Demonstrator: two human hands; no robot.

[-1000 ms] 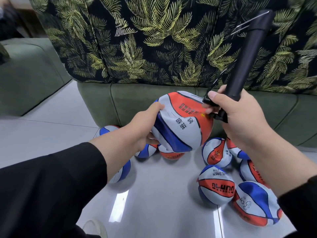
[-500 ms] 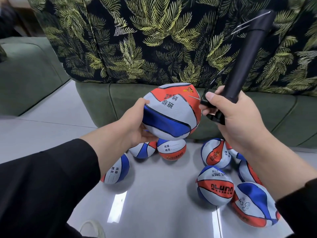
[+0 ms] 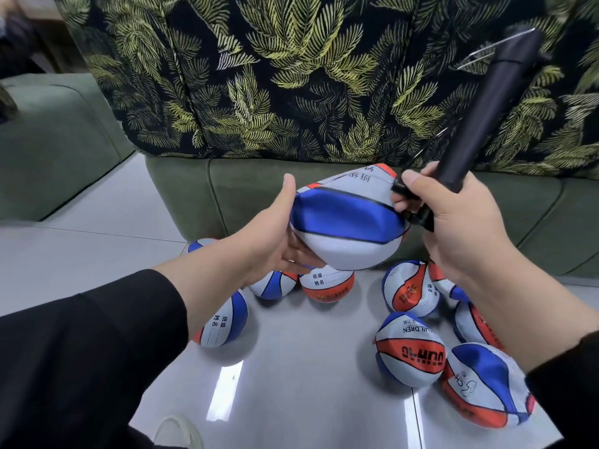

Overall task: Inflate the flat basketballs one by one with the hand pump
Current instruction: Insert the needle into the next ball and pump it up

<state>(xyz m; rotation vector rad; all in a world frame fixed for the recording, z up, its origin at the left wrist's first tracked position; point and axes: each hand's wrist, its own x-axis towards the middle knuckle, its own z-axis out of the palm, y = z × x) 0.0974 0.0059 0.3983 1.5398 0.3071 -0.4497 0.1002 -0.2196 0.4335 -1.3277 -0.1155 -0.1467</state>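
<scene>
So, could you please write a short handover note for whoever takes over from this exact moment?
Left hand: cradles the flat basketball from its left side and below, thumb up.
Right hand: grips the black hand pump, barrel pointing up and right, its lower end at the ball's right edge.
Whether the needle is in the valve cannot be seen.
Other balls lie on the grey floor below the sofa; several look dented.
Left: pump this ball, then the rest.

A dented blue, white and orange basketball (image 3: 346, 228) sat raised between the left hand (image 3: 275, 234) and the right hand (image 3: 453, 222), which held a black tubular hand pump (image 3: 483, 105) slanting up toward the far right. Below, other flat basketballs (image 3: 410, 348) lay on the glossy grey floor (image 3: 291, 367), with a green sofa (image 3: 227, 189) behind them.
</scene>
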